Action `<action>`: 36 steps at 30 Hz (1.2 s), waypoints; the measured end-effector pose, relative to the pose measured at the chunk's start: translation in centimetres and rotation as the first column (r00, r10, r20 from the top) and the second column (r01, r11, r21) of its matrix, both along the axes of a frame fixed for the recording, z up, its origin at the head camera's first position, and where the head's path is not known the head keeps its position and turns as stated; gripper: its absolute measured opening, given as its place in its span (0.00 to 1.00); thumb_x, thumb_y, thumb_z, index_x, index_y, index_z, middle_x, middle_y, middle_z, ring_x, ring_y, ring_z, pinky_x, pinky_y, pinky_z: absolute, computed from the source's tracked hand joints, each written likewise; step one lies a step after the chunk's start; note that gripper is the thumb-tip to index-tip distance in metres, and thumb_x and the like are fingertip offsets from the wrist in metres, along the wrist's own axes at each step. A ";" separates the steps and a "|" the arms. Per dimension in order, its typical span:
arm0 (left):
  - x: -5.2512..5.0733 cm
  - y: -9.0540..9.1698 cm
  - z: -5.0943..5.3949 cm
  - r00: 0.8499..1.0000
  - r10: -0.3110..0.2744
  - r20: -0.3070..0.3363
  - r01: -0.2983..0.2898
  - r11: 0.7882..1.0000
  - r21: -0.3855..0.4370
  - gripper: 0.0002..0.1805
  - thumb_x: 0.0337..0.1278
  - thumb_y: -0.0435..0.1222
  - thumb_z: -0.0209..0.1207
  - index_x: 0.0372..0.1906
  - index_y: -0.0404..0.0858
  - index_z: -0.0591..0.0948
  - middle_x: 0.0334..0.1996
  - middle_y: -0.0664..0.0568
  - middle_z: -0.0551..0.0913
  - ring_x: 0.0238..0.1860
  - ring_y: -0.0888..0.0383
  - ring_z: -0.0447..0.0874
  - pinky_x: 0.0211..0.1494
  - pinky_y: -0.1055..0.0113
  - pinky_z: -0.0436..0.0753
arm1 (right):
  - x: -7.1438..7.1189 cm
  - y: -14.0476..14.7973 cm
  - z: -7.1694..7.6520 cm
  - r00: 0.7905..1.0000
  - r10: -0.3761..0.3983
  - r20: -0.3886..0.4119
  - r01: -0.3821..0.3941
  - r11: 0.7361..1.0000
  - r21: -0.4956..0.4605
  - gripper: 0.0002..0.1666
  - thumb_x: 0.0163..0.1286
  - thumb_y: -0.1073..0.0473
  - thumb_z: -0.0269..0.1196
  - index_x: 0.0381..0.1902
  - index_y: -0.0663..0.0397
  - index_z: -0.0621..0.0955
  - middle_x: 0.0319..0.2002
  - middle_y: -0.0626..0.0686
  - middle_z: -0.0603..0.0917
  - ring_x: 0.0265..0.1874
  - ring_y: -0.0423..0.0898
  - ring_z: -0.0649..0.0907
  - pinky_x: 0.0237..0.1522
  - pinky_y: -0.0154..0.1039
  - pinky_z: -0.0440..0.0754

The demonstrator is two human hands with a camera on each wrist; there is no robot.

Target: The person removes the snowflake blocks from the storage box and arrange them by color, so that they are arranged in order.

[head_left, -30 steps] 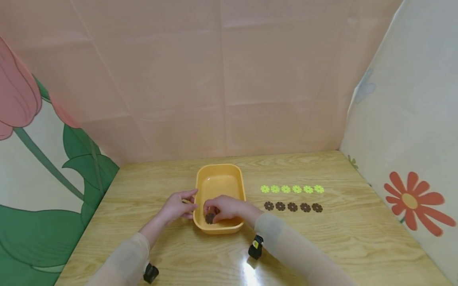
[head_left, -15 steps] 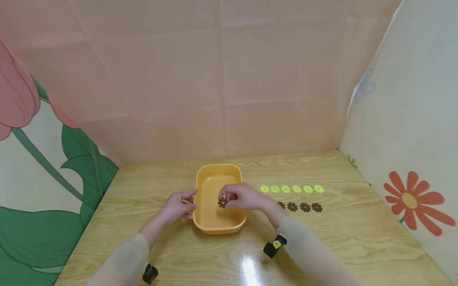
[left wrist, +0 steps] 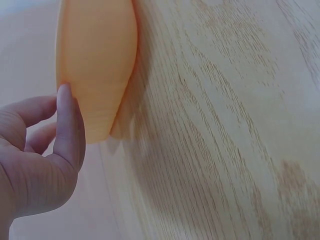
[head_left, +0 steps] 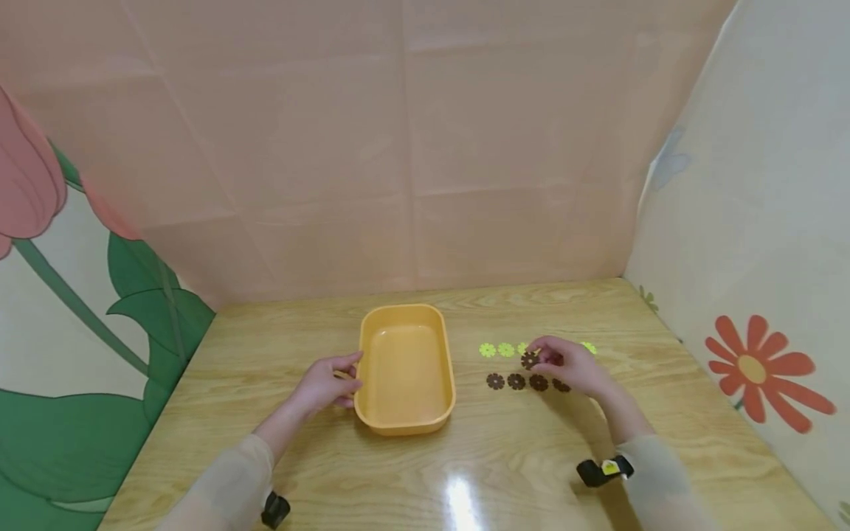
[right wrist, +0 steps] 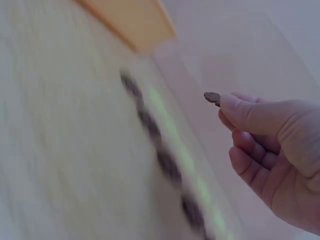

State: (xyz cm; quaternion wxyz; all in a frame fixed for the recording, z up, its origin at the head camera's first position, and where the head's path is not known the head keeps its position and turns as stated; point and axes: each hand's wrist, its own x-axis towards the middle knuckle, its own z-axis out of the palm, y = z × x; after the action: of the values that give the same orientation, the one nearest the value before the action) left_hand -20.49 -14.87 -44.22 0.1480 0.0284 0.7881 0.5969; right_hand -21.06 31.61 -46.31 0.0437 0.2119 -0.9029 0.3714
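Note:
My right hand [head_left: 571,366] pinches a brown flower-shaped disc [head_left: 529,361] between thumb and fingertips, above the table at the right. In the right wrist view that disc [right wrist: 212,97] is edge-on, its far part hidden by the fingers. Below the hand runs a row of brown flower-shaped discs [head_left: 495,381], its right end hidden by the hand. Behind it lies a row of yellow-green flower-shaped discs [head_left: 488,350], partly covered too. My left hand [head_left: 325,383] touches the left side of an orange plastic tray [head_left: 405,369]; in the left wrist view, its fingertips rest against the tray's wall [left wrist: 97,55].
Everything lies on a wood-grain table [head_left: 279,339]. A pink cloth [head_left: 319,162] hangs behind its far edge. Flower-printed panels stand on both sides, one with a red flower [head_left: 751,366]. Black wrist cameras [head_left: 596,472] sit low beside the sleeves.
My right hand has lifted a brown disc out of the tray and carried it right, over the rows. The left hand stays at the tray's left side.

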 end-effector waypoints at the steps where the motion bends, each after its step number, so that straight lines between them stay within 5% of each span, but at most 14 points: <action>1: 0.0 0.0 0.0 1.000 0.000 0.000 0.000 1.000 -0.001 0.32 0.58 0.21 0.62 0.69 0.31 0.69 0.44 0.38 0.74 0.27 0.57 0.78 0.30 0.62 0.91 | 0.2 1.3 -0.4 0.999 -0.033 0.000 0.033 0.999 -0.001 0.16 0.63 0.64 0.70 0.49 0.58 0.81 0.29 0.45 0.79 0.26 0.38 0.76 0.24 0.32 0.79; 8: 0.2 0.1 0.3 1.000 -0.002 0.002 0.002 1.000 -0.003 0.32 0.59 0.21 0.62 0.69 0.31 0.69 0.44 0.37 0.74 0.28 0.56 0.78 0.31 0.61 0.91 | 2.3 8.8 -2.3 0.972 -0.233 0.018 0.233 0.972 0.022 0.19 0.63 0.63 0.70 0.51 0.63 0.80 0.30 0.49 0.79 0.27 0.37 0.76 0.25 0.31 0.79; 14: 0.2 0.1 0.3 1.000 -0.001 0.001 0.001 1.000 -0.006 0.32 0.59 0.21 0.62 0.69 0.31 0.69 0.45 0.37 0.74 0.29 0.56 0.78 0.31 0.60 0.91 | 3.7 11.8 -3.1 0.941 -0.321 0.105 0.317 0.947 0.052 0.20 0.66 0.61 0.68 0.53 0.65 0.79 0.32 0.52 0.79 0.27 0.39 0.74 0.22 0.32 0.78; 22: 0.0 0.0 0.2 1.000 -0.001 -0.004 0.001 1.000 -0.002 0.32 0.58 0.21 0.62 0.69 0.30 0.69 0.44 0.37 0.74 0.29 0.56 0.78 0.31 0.61 0.91 | 4.3 11.8 -3.2 0.930 -0.356 0.088 0.342 0.929 0.145 0.18 0.68 0.60 0.67 0.51 0.67 0.79 0.34 0.52 0.79 0.31 0.41 0.75 0.27 0.31 0.76; 36: 0.1 0.0 0.1 1.000 -0.009 -0.002 0.009 1.000 0.000 0.33 0.58 0.22 0.63 0.69 0.30 0.69 0.45 0.37 0.74 0.29 0.56 0.78 0.31 0.60 0.91 | 4.0 11.6 -4.1 0.951 -0.310 -0.006 0.307 0.938 0.160 0.15 0.63 0.64 0.71 0.46 0.64 0.84 0.37 0.55 0.84 0.32 0.41 0.79 0.33 0.34 0.81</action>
State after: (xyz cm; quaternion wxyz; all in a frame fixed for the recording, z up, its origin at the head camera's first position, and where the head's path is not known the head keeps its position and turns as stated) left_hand -20.39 -14.83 -44.14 0.1500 0.0327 0.7880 0.5962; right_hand -17.06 43.21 -50.37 0.0755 0.0672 -0.9521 0.2887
